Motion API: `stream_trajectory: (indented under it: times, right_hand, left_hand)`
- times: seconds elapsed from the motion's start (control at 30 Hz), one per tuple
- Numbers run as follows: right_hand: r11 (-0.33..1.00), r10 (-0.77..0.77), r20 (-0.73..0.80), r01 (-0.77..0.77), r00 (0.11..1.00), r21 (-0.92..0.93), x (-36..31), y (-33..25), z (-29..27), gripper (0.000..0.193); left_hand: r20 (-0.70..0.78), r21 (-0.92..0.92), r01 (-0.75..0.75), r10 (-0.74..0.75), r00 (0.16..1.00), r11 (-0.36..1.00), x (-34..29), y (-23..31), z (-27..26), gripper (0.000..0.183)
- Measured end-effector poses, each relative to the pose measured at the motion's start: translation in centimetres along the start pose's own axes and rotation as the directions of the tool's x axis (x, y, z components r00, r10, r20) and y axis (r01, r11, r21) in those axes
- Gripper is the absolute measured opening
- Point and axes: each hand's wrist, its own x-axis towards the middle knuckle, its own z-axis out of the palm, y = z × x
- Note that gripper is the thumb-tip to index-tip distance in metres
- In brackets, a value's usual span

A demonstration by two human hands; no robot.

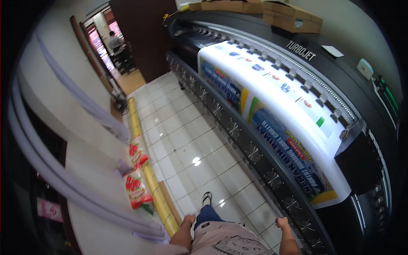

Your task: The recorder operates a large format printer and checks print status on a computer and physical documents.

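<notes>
Both my arms hang at my sides above the tiled floor. My left hand [189, 219] is loosely curled, with nothing visible in it, near the long yellow roll [158, 196] lying along the left wall. My right hand [281, 222] is closed in a loose fist, likewise with no object showing. It is beside the dark front rail [250, 148] of a wide-format printer [327, 68]. A printed banner sheet [255, 80], white with blue, yellow and green areas, drapes over the printer's front. One sandalled foot [207, 199] shows ahead of me.
Two red-and-white printed bags [138, 187] lie against the left wall by the roll. Cardboard boxes [293, 17] rest on the printer's top. White floor tiles [187, 144] run toward a dark door [142, 38]. Beyond the doorway, another person [114, 42] is in the far room.
</notes>
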Motion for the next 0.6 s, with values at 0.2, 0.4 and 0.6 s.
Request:
stream_trajectory:
  times: [0.2, 0.4, 0.6]
  right_hand:
    - [0.961, 0.065, 0.044, -0.050, 0.997, -0.273, -0.3, -7.7, 10.6, 0.027]
    - [0.951, -0.169, 0.130, 0.196, 0.977, -0.239, -5.1, -16.6, 24.5, 0.043]
    - [0.987, -0.162, -0.130, 0.157, 0.978, -0.045, -11.6, -16.0, 21.9, 0.043]
  left_hand:
    - [0.317, -0.225, 0.251, -0.173, 0.932, 0.941, 5.7, 0.9, -2.5, 0.044]
    - [0.408, -0.082, -0.311, 0.316, 0.857, 0.947, 14.5, 19.2, -9.8, 0.041]
    - [0.543, 0.045, -0.624, 0.505, 0.671, 0.780, 13.8, 32.3, -10.9, 0.038]
